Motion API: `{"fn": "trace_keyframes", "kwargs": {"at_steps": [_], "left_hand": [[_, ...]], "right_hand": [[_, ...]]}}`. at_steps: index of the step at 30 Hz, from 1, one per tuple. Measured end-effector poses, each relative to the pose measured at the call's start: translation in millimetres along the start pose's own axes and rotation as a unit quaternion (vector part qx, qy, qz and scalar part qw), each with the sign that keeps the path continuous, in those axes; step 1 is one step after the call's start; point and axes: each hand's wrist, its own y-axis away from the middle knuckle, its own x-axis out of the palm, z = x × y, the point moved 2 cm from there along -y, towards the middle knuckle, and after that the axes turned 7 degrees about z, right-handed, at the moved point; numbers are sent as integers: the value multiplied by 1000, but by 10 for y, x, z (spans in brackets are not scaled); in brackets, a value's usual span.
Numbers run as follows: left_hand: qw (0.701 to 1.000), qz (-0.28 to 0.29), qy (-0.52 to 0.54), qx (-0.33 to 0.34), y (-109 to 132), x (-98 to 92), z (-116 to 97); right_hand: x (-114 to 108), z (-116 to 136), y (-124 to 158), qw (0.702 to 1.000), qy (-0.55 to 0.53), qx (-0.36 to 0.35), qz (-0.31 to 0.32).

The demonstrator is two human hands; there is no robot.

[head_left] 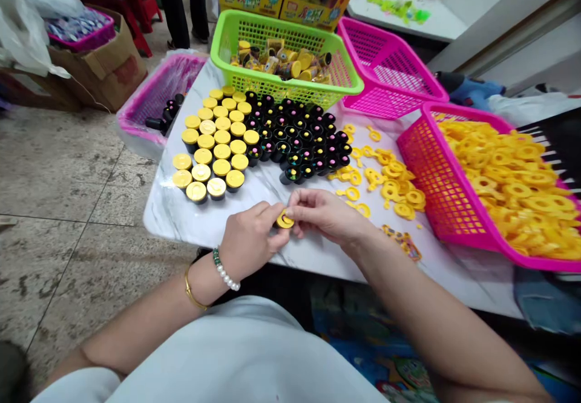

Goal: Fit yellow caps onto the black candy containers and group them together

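Pinching 1 yellow-topped piece point(285, 219) between left hand point(251, 235) and right hand point(327, 214) at table's point(261, 182) near edge; seemingly done with yellow-lidded cups point(222, 151), far left, not with lidless black cups point(282, 148), farther right.

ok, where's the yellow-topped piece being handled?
Head view, just below centre: the yellow-topped piece is held between left hand and right hand, nearer the person than the black cups.

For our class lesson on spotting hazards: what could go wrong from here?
The yellow-topped piece between the left hand and right hand, near the table's front edge, might slip and fall. A stray knuckle could topple the closely packed black pieces just ahead.
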Motion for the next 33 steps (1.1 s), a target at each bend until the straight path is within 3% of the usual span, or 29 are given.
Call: {"fn": "trace_keyframes", "kwargs": {"at_steps": [2, 4, 7, 10, 13, 15, 16, 18, 20, 22, 24, 27, 30, 33], "left_hand": [[1000, 8, 8, -10, -14, 22, -1], [1000, 13, 6, -17, -20, 45, 0], [999, 17, -25, -15, -11, 55, -19], [996, 25, -83, 4, 8, 13, -61], [985, -8, -173, -10, 16, -102, -68], [966, -44, -251, -41, 18, -206, -49], [954, -55, -288, -56, 22, -257, -39], [934, -55, -346, -71, 39, -343, -36], [928, -49, -364, -70, 61, -398, -75], [938, -60, -336, -57, 65, -410, -165], [959, -79, -271, -22, 23, -361, -284], [979, -93, -182, 16, -147, -204, -399], [984, -86, -155, -25, -380, -60, -353], [986, -54, -143, -69, -559, -2, -247]], "right_hand": [[55, 23, 5, 995, 91, -9, -27], [147, 0, 52, 978, 172, -52, -106], [321, -139, 117, 963, 183, -89, -177], [417, -251, 132, 965, 133, -124, -189], [344, -219, 200, 951, 186, -181, -168], [160, -178, 328, 906, 282, -219, -230], [33, -172, 412, 864, 336, -233, -293], [-244, -213, 578, 752, 437, -233, -436], [-475, -321, 673, 662, 521, -184, -507], [-586, -450, 691, 618, 591, -127, -503], [-534, -552, 678, 603, 631, -109, -477], [-208, -618, 665, 599, 647, -160, -444], [174, -655, 665, 607, 651, -230, -393], [378, -704, 676, 613, 648, -283, -352]]}}
